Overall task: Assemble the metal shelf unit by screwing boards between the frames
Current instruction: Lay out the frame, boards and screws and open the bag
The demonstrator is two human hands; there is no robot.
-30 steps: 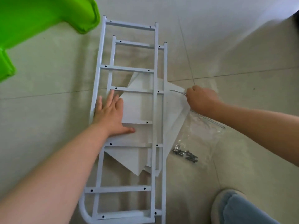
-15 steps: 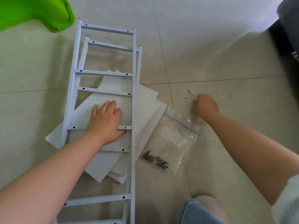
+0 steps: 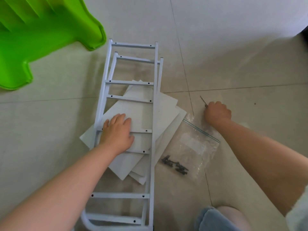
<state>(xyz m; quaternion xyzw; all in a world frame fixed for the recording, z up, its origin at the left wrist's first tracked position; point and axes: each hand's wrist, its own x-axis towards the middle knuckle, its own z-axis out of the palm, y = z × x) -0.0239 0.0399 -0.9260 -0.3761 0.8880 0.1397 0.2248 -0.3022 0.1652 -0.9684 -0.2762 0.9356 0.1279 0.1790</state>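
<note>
Two white metal ladder-like frames point(image 3: 154, 114) lie stacked on the tiled floor, running away from me. Under them lies a fanned pile of several white boards point(image 3: 166, 112). My left hand point(image 3: 117, 134) rests flat, fingers straight, on a frame rung and the top board. To the right, my right hand point(image 3: 217, 112) is curled round a thin metal tool point(image 3: 203, 100) whose tip pokes out up and left. A clear zip bag point(image 3: 198, 144) lies between the boards and my right arm, with several dark screws point(image 3: 175, 166) at its near corner.
A bright green plastic stool point(image 3: 41, 35) stands at the upper left, close to the frames' far end. My knee in blue fabric point(image 3: 218, 219) is at the bottom right. Bare floor tiles spread to the right and far side.
The view has shifted, bringing the green stool back in. My left hand stays on the boards and frame. My right hand stays curled round the thin tool by the bag.
</note>
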